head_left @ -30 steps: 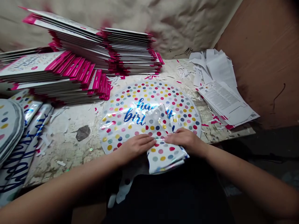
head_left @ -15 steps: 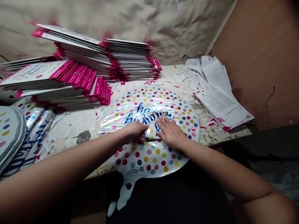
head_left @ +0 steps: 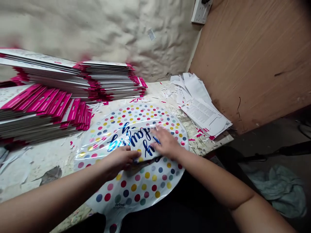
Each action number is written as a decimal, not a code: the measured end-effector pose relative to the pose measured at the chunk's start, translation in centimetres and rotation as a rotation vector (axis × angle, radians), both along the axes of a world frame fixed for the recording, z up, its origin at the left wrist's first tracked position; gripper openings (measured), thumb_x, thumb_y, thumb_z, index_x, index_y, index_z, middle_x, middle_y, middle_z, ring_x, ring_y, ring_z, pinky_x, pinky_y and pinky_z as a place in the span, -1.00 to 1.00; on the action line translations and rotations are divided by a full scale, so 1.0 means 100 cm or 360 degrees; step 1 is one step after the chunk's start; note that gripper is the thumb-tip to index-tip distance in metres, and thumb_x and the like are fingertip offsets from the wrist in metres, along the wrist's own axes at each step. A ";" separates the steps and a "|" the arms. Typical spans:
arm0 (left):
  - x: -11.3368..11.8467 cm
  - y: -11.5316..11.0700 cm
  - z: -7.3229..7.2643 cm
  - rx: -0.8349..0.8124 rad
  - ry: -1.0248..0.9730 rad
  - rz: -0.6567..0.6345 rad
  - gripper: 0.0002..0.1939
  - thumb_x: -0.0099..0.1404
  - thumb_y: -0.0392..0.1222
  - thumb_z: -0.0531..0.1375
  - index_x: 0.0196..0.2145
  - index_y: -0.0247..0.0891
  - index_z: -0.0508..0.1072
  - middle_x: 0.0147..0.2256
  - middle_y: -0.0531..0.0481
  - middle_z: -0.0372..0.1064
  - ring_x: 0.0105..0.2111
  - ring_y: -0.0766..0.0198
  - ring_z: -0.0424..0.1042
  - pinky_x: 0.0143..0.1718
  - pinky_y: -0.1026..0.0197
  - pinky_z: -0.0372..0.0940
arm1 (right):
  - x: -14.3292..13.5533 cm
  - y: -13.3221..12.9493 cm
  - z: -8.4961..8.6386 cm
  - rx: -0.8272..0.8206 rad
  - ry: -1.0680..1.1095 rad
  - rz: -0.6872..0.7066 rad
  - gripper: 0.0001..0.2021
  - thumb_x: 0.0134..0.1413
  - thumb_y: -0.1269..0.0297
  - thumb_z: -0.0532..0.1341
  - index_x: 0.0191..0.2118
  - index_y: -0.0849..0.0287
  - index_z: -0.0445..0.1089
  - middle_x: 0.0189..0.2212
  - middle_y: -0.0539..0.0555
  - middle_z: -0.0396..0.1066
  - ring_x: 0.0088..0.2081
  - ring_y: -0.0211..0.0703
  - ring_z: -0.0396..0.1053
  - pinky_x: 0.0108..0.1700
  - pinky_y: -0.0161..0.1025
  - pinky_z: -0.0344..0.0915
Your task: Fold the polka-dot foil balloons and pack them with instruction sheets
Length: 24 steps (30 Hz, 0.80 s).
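A flat white foil balloon with coloured dots lies on the worktable, its tail hanging over the front edge. On top of it rests a folded foil piece with blue lettering. My left hand pinches the near left corner of this folded piece between thumb and fingers. Across its right side lies my right hand, fingers spread and touching the foil.
Stacks of white and pink cards stand at the back and left. Printed sheets and white paper lie at the right near a brown board. Paper scraps litter the worktable. A greenish cloth is low at the right.
The view has swung left-to-right, so the stacks sit further left. The folded piece now shows more lettering and is slightly lifted at its near edge; my left hand grips its corner.
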<state>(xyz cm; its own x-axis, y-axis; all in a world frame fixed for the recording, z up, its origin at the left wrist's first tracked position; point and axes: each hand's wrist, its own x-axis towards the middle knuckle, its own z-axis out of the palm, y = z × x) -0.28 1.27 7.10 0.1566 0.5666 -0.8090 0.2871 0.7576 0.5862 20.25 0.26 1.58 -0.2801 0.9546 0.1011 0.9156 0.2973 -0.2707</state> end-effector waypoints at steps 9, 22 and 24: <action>-0.028 -0.026 0.017 0.0276 -0.0508 -0.0083 -0.55 0.09 -0.34 0.20 -0.04 -0.21 0.27 -0.20 -0.05 0.43 -0.27 0.15 0.46 -0.24 0.13 0.37 | 0.138 0.056 0.015 -0.0070 -0.0529 -0.0938 -0.67 0.10 0.46 0.00 -0.04 0.38 0.34 -0.13 0.37 0.40 -0.10 0.10 0.37 -0.13 -0.10 0.27; -0.045 -0.073 0.079 0.1087 -0.0491 -0.1489 -0.74 0.28 -0.27 0.03 -0.13 -0.16 0.43 -0.22 0.03 0.45 -0.24 0.22 0.41 -0.21 0.33 0.28 | -0.016 -0.050 0.031 -0.0651 0.0865 0.0834 -0.64 0.23 0.21 -0.05 -0.06 0.19 0.42 -0.15 0.15 0.46 -0.01 -0.02 0.34 0.03 -0.03 0.25; -0.044 -0.063 0.065 0.1112 -0.0299 -0.1370 -0.77 0.29 -0.20 0.02 -0.15 -0.19 0.41 -0.24 0.02 0.43 -0.25 0.22 0.39 -0.25 0.32 0.28 | -0.010 -0.049 0.039 -0.0985 0.1145 0.0817 -0.56 0.19 0.06 0.00 0.01 0.24 0.35 -0.21 0.14 0.47 -0.10 -0.05 0.40 -0.10 -0.15 0.34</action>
